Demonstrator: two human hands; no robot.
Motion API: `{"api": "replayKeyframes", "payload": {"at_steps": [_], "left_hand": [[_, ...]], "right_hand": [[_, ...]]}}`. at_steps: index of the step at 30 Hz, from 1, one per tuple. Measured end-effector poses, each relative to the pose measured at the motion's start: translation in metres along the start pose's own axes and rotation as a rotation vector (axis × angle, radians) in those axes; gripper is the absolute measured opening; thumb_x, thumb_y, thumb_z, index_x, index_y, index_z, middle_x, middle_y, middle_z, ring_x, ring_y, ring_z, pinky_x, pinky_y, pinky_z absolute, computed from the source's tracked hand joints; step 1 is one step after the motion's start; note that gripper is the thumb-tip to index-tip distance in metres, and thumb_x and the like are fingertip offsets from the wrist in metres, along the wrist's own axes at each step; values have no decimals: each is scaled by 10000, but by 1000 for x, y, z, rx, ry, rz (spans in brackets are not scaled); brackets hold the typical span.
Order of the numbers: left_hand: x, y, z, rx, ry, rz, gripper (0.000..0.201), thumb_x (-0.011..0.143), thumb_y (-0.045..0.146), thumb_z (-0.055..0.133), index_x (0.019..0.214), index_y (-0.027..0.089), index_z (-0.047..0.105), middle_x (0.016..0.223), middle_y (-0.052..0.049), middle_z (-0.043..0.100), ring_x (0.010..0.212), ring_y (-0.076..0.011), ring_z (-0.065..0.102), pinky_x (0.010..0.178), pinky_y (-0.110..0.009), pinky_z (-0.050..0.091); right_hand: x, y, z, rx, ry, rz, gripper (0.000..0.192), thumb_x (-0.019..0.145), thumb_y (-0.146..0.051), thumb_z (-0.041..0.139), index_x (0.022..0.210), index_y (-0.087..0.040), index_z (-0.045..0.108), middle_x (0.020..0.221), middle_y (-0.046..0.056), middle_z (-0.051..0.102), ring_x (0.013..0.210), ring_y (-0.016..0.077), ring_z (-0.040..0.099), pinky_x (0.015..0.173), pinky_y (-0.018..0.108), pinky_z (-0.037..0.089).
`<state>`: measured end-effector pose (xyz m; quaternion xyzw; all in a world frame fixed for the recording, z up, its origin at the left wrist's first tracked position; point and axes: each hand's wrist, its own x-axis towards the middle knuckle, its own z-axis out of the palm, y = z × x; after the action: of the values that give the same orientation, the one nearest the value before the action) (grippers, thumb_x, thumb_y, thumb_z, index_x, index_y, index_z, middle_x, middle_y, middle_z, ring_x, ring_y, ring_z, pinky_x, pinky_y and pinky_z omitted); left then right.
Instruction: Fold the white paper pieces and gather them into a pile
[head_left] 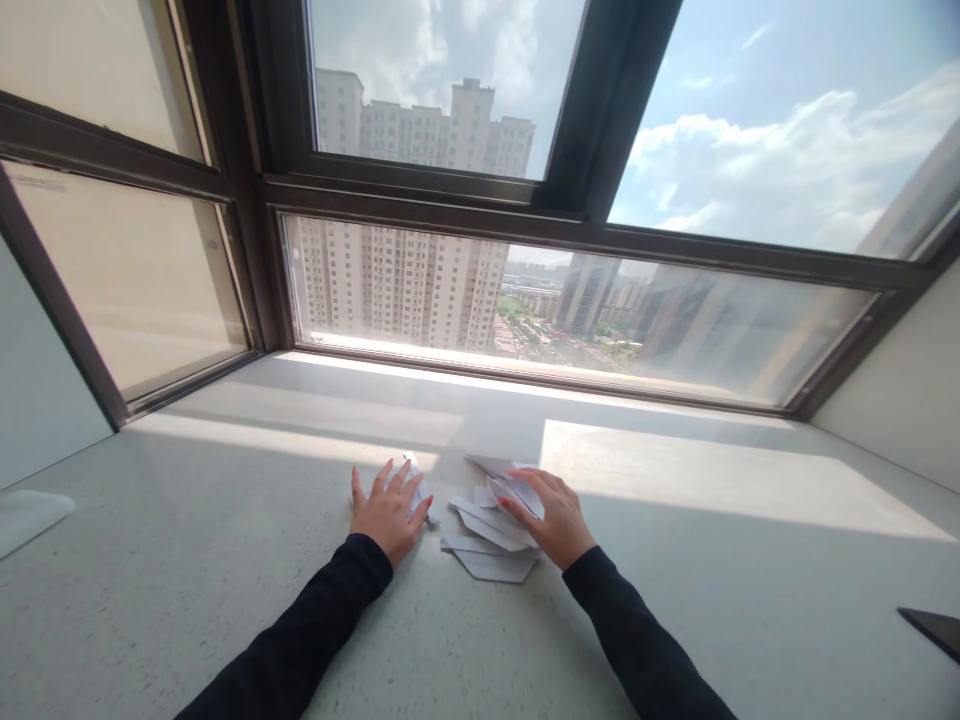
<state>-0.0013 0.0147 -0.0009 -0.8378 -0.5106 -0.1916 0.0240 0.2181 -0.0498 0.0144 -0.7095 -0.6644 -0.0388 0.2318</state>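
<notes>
Several pieces of folded white paper lie on the pale speckled windowsill in front of me. My left hand (386, 512) lies palm down with fingers spread, over a folded paper (433, 519) that shows only at its edges. On the right is a loose, overlapping pile of folded papers (493, 567). My right hand (553, 512) is at the upper right of this pile, its thumb and fingers curved around the upper folded paper (517, 488). Part of that piece is hidden under the fingers.
The broad windowsill (225, 560) runs up to dark window frames (450, 188). At the far left edge sits a white flat object (30, 518). A dark flat object (934, 632) pokes in at the right edge. Sunlight falls across the sill.
</notes>
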Motion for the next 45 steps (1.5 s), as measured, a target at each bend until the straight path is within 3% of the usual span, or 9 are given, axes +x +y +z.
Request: {"api": "replayKeyframes", "payload": {"at_steps": [6, 12, 15, 19, 23, 29, 33, 41, 45], "left_hand": [[1, 0, 13, -187, -172, 44, 492, 781, 450, 254, 1200, 207, 340, 1279, -64, 324, 1157, -279, 261, 928, -516, 146], [5, 0, 8, -614, -80, 274, 513, 823, 407, 104, 1261, 151, 185, 1319, -68, 234, 1199, -157, 196, 971, -335, 212], [4, -1, 1, -569, -7, 216, 456, 832, 362, 116, 1238, 197, 239, 1310, -43, 259, 1201, -164, 188, 976, -384, 172], [1, -2, 2, -393, -24, 224, 397, 802, 318, 266, 1184, 236, 336, 1275, -24, 332, 1182, -197, 230, 965, -457, 133], [0, -3, 9, -207, -74, 208, 370, 761, 318, 363, 1127, 280, 404, 1228, -18, 403, 1150, -235, 283, 934, -549, 28], [5, -10, 3, -97, 88, -2, 400, 787, 380, 300, 1161, 263, 372, 1257, -31, 362, 1175, -245, 229, 940, -531, 25], [6, -9, -2, -170, 25, -17, 431, 791, 415, 265, 1178, 244, 351, 1277, -43, 327, 1178, -252, 217, 929, -506, 150], [-20, 57, -22, -245, -20, 381, 504, 734, 497, 344, 1170, 244, 367, 1305, -48, 265, 1192, -296, 130, 932, -530, 103], [-18, 89, -6, -213, -76, 480, 548, 696, 562, 343, 1176, 298, 350, 1303, -38, 272, 1192, -334, 77, 879, -613, 6]], "right_hand": [[-8, 13, 25, -85, -179, 162, 617, 735, -542, 285, 1214, -156, 331, 1260, 115, 341, 1174, 258, 238, 926, 450, 203], [-28, -35, 26, 42, -241, -87, 671, 719, -578, 283, 1254, -175, 247, 1287, 94, 300, 1194, 241, 195, 953, 451, 144], [-33, -52, 18, 66, -160, -249, 770, 651, -607, 389, 1270, -192, 194, 1298, 92, 276, 1197, 259, 170, 956, 476, 102], [-36, -57, 21, 62, -273, -402, 506, 755, -481, 348, 1223, -302, 279, 1251, 13, 370, 1180, 229, 227, 950, 496, 103], [-29, -43, 18, 10, -169, -289, 356, 789, -368, 349, 1128, -292, 428, 1205, 24, 426, 1160, 222, 265, 948, 498, 92], [-20, -3, 22, 33, -53, 39, 487, 741, -452, 371, 1120, -155, 440, 1175, 121, 435, 1097, 247, 358, 889, 413, 310], [-23, -7, 34, 154, -121, -38, 410, 779, -356, 312, 1072, -120, 475, 1103, 132, 499, 1051, 226, 419, 886, 378, 338], [-15, -2, 30, 432, 205, 87, 364, 799, -323, 241, 1070, -169, 430, 1057, 86, 516, 1001, 181, 454, 880, 358, 349], [-12, 24, 44, 493, 171, 179, 412, 781, -355, 251, 1110, -139, 375, 1125, 116, 462, 1063, 189, 407, 916, 374, 310]]}}
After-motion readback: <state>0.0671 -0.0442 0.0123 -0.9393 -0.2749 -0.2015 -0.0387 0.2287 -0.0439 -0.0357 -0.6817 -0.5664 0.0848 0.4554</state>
